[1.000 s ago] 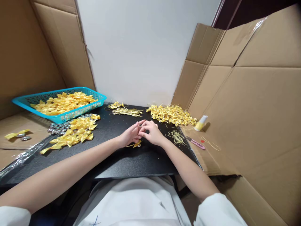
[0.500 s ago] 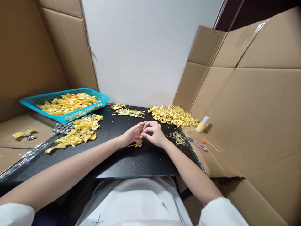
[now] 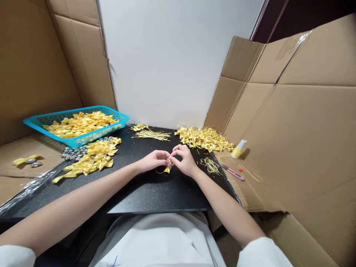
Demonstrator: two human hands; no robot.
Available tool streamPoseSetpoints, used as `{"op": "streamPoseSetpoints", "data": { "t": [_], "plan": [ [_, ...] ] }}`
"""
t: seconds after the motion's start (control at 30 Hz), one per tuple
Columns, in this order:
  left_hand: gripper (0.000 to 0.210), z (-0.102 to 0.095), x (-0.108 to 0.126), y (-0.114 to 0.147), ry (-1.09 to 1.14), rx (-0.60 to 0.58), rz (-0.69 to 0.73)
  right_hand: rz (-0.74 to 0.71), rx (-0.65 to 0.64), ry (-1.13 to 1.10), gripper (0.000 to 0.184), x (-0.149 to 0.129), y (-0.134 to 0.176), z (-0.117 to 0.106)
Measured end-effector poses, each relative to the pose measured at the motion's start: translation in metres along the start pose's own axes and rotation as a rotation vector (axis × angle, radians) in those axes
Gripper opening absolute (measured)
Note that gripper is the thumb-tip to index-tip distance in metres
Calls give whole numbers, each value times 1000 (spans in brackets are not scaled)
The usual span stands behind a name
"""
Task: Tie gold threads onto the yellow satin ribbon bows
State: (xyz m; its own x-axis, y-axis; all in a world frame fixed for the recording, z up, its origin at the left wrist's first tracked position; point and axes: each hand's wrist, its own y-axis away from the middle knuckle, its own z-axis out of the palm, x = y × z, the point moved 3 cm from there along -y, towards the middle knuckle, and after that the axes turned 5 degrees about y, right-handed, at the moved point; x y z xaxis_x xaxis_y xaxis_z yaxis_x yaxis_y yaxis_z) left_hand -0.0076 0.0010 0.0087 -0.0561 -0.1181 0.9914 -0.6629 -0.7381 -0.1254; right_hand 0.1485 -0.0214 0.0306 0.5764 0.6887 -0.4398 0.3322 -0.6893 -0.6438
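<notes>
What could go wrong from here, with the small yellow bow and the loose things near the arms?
The small yellow bow shows just below where the left hand and right hand meet; how firmly it is held is unclear, so it might slip.
The right forearm passes close to loose thread clippings, which could cling or scatter.
The left forearm lies near the piled yellow bows; a sweep might disturb them.

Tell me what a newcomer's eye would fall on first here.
Most likely the bright blue basket at the back left, filled with yellow bows. Next, perhaps, the big yellow pile near the back right of the black table. Then the left hand and right hand, close together in the middle, with a small yellow piece just below their fingertips.
</notes>
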Motion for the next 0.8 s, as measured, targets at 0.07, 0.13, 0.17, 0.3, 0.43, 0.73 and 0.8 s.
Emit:
{"op": "streamPoseSetpoints", "data": {
  "t": [0.07,0.13,0.17,0.3,0.43,0.73,0.8],
  "plan": [
    [21,-1,-2,1,-71,0,-8,5,-3,-6,8,0,0,0],
    [24,-3,-4,1,-116,10,-7,12,0,-14,9,0,0,-1],
    [25,-3,-5,0,-130,8,-1,14,8,-20,9,0,-1,-2],
    [27,-5,-2,0,-263,27,96,4,44,-39,11,1,0,-3],
    [19,-8,16,7,-622,315,375,-1,50,-45,11,1,0,-2],
    [22,2,10,6,-639,249,277,-34,56,-57,12,3,1,0],
    [30,2,2,1,-524,195,177,-48,50,-123,13,2,1,1]
  ]
}}
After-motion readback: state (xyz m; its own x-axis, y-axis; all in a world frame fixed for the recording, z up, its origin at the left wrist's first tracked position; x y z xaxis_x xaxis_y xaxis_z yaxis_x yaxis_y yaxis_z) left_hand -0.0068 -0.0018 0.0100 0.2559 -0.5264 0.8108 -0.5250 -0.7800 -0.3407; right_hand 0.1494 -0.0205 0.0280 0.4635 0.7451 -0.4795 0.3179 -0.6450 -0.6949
